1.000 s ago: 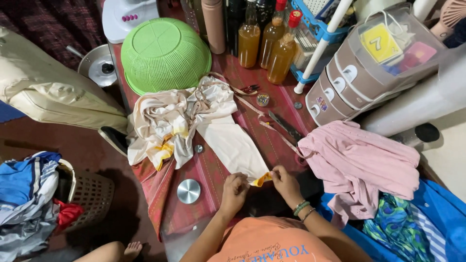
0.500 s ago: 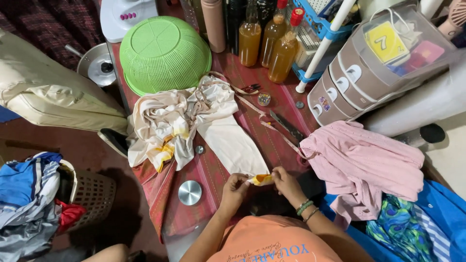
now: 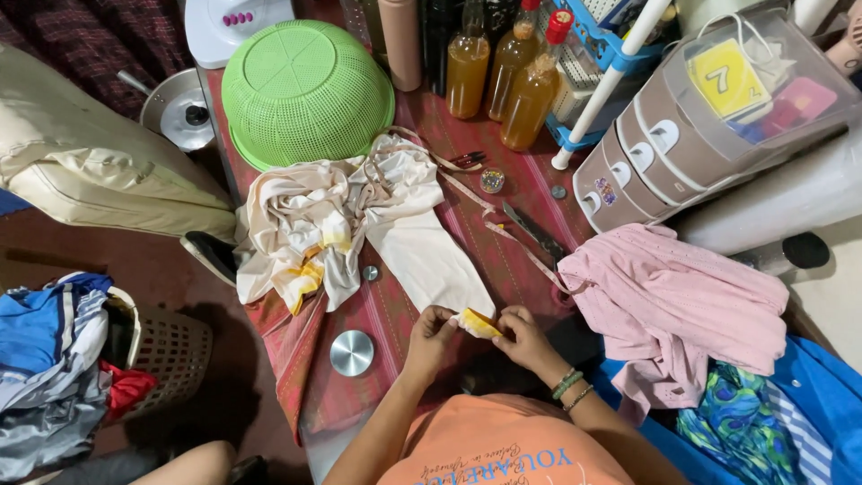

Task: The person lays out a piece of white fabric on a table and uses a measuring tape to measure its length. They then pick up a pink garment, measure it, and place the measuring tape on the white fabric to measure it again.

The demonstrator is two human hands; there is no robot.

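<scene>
Fingers of the left hand (image 3: 429,330) and right hand (image 3: 523,334) pinch a small yellow fabric piece (image 3: 478,322) from either side, at the table's six o'clock edge. Cream cloth (image 3: 359,224) spreads from the piece toward eleven o'clock. A round metal lid (image 3: 352,353) lies at nine o'clock, a pink garment (image 3: 673,305) at three.

Open red tablecloth (image 3: 395,310) is lying between the cream garment (image 3: 359,224) and the round metal lid (image 3: 352,352), giving passage. The pink garment (image 3: 673,305) is blocking the right; 3 amber bottles (image 3: 507,76) and the green basket (image 3: 305,90) are crowding the far edge.
</scene>
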